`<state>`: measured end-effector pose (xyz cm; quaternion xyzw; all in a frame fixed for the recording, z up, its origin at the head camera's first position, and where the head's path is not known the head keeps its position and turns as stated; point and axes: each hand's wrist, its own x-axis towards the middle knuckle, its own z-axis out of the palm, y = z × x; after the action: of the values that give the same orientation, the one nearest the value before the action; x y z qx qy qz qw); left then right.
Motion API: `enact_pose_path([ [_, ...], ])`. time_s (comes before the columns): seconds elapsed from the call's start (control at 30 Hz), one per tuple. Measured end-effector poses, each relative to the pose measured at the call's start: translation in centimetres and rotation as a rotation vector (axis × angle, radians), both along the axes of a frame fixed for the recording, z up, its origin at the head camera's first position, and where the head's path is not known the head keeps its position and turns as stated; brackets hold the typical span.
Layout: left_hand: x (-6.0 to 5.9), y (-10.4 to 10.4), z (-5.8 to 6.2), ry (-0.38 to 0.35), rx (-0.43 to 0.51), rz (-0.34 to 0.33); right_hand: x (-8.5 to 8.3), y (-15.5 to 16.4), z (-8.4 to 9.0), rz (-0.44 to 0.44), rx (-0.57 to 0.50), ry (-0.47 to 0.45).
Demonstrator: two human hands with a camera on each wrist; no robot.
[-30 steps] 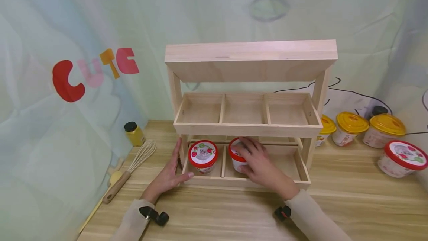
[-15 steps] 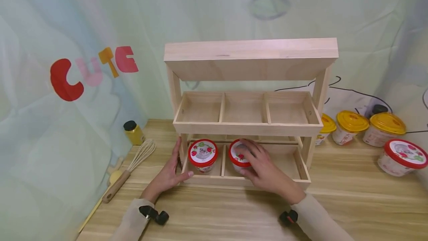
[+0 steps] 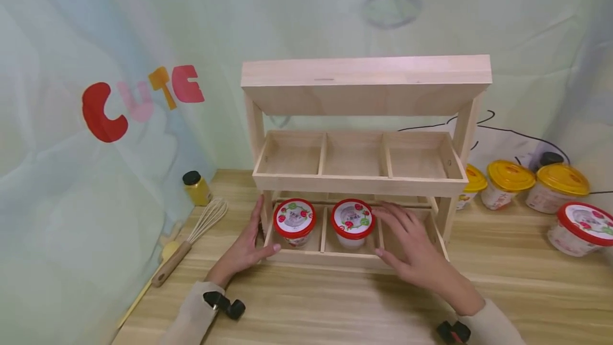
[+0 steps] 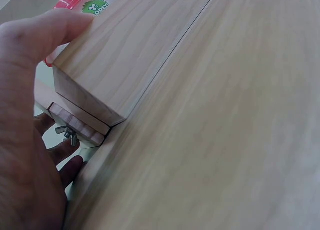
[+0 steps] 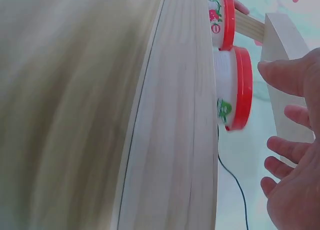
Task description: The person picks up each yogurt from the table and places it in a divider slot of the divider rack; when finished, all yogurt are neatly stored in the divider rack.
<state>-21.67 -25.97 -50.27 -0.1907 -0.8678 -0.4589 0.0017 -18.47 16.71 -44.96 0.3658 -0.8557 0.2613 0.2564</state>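
A white tub with a red, strawberry-printed lid (image 3: 294,218) stands in the left compartment of the wooden rack's lower tray (image 3: 306,257). Its twin, a second red-lidded tub (image 3: 353,219), occupies the middle compartment. My right hand (image 3: 421,252) is just right of that second tub, over the right compartment, fingers spread and holding nothing; the right wrist view shows a gap between thumb and lid. At the rack's left end, my left hand (image 3: 239,257) rests against the tray's front corner with its thumb (image 4: 65,27), the fingers extended along the side near a wing nut (image 4: 67,132).
The rack's upper tray (image 3: 359,186) has three compartments. Several yellow-lidded tubs (image 3: 510,175) and a third red-lidded tub (image 3: 581,230) stand at the right. On the left are a whisk (image 3: 179,260) and a black-capped yellow jar (image 3: 197,190).
My right hand has let go of the middle tub and moved right, uncovering its lid. The left hand stays at the rack's left corner. The head view has shifted slightly.
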Motion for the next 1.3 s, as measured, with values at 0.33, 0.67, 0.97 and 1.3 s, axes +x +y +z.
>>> enact_pose_path([
  [0.33, -0.2, 0.0, -0.2, 0.006, -0.002, 0.0, 2.6, 4.9, 1.3, -0.06, -0.047, -0.039],
  [0.67, -0.2, -0.1, -0.4, 0.036, -0.009, -0.011, 3.7, 9.2, 2.1, -0.2, -0.085, -0.04],
  [0.97, -0.1, 0.1, 0.0, 0.015, 0.009, -0.004, 3.5, 13.1, 0.7, -0.332, -0.161, -0.079],
  [1.3, 0.1, 0.2, 0.1, 0.002, 0.009, 0.009, 2.8, 17.4, -0.1, -0.521, -0.157, -0.081],
])
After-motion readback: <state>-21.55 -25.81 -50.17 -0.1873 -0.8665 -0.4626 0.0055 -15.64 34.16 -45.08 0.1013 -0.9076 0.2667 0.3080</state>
